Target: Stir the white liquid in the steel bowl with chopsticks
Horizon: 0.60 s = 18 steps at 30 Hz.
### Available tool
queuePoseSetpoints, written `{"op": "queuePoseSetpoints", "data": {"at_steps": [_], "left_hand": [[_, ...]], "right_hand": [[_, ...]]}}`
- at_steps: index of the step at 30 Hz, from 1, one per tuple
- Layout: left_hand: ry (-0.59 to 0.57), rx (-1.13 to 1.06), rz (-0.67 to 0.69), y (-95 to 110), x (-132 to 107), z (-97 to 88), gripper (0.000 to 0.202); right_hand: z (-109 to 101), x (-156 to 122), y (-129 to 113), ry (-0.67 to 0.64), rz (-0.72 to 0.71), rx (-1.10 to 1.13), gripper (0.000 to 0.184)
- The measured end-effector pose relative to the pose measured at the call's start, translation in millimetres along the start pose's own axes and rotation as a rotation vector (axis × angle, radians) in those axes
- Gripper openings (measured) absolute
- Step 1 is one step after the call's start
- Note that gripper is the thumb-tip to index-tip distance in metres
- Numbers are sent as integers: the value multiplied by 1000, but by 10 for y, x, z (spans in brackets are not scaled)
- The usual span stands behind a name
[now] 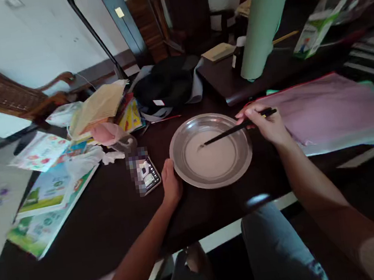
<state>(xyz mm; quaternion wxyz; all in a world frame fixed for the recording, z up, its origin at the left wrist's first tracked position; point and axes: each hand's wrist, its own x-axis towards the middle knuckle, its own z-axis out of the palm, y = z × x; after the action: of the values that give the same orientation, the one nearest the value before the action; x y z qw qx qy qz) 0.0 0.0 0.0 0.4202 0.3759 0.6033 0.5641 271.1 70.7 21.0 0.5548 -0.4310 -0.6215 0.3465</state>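
A shallow round stainless steel bowl (179,168) stands on the dark table and contains a whitish, cloudy layer (217,161). At its left side, my left hand (172,182) grips the rim, with part of the fingers hidden against the wall. My right hand (267,123) is closed around black chopsticks (228,131) above the right rim. Their pale tips dip into the whitish contents left of the bowl's middle. Just left of my left hand lies a phone (151,178) with its screen lit.
Booklets (49,198), papers and plastic bags cover the table's left part. Behind the bowl sits a black bag (168,83). A tall green thermos (263,26) and a small dark bottle (238,54) stand at the back right. A pink mesh pouch (333,108) lies right.
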Motion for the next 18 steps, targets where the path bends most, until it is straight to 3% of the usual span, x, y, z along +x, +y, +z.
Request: {"op": "queuePoseSetpoints", "data": {"at_steps": [2, 4, 6, 10, 16, 18], "left_hand": [[15, 8, 23, -18, 9, -14, 38], [18, -9, 30, -40, 18, -20, 37], [2, -52, 19, -69, 28, -17, 38], [1, -180, -10, -155, 55, -11, 38], [-1, -262, -38, -247, 82, -32, 39], [5, -263, -42, -250, 83, -34, 38]], "right_hand": [[-36, 43, 69, 128, -20, 34, 35], [-53, 65, 108, 176, -31, 63, 37], [-46, 58, 104, 144, -37, 93, 37], [-7, 17, 47, -42, -8, 72, 30], [-47, 69, 116, 180, -54, 80, 33], [-45, 70, 125, 141, -77, 114, 33]]}}
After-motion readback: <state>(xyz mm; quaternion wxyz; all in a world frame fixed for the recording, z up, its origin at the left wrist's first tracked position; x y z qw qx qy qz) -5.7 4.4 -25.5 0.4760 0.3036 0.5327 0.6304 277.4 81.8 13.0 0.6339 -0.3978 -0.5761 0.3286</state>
